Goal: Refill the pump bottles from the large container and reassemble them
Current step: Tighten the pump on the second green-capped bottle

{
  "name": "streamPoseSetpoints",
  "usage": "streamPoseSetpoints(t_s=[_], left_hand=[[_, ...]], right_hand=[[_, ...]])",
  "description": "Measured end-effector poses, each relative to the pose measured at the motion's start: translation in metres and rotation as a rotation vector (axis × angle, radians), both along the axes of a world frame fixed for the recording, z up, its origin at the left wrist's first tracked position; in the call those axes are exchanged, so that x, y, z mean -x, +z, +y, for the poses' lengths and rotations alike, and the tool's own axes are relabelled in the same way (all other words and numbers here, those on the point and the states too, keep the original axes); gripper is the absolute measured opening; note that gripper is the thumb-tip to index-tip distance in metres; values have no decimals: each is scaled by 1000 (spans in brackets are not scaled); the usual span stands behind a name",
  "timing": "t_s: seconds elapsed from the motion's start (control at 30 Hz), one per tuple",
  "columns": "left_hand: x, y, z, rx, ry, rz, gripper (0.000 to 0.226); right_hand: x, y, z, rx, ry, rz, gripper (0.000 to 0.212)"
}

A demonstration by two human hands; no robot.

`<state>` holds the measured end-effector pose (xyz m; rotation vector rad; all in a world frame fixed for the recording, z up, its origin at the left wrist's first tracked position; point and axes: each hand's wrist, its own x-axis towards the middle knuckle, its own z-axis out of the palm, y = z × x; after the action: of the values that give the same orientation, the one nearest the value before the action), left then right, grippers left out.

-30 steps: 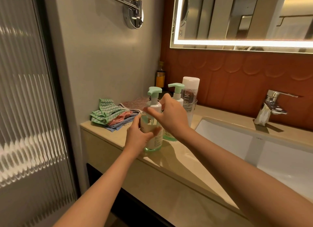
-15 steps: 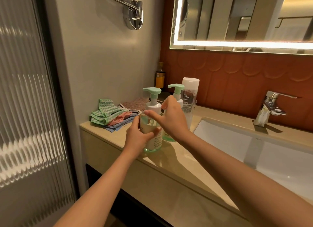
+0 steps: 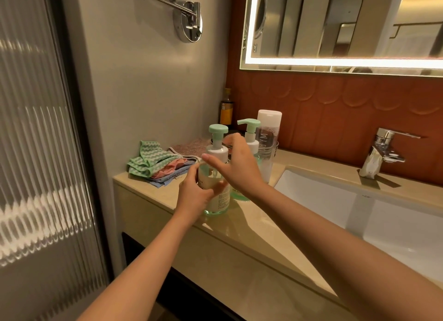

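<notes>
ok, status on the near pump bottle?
Left hand grips near bottle, upright on counter. Right hand at its collar, grip unclear. Pump on. Second bottle close behind, nothing blocking.
</notes>
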<state>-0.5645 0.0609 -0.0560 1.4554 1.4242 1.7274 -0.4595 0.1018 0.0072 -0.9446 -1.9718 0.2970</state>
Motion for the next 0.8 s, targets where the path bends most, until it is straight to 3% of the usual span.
streamPoseSetpoints(t_s=[0.17,0.37,0.63,0.8], left_hand=[[-1,0,1,1,2,10,52],[1,-2,4,38,7,-27,55],[-8,3,7,54,15,-33,50],[-17,10,10,61,3,-11,57]], right_hand=[[0,-1,-1,83,87,-32,40],[11,3,-2,-20,-102,-57,46],[-3,4,-7,36,-83,-1,59],[-33,1,-10,14,-96,59,42]])
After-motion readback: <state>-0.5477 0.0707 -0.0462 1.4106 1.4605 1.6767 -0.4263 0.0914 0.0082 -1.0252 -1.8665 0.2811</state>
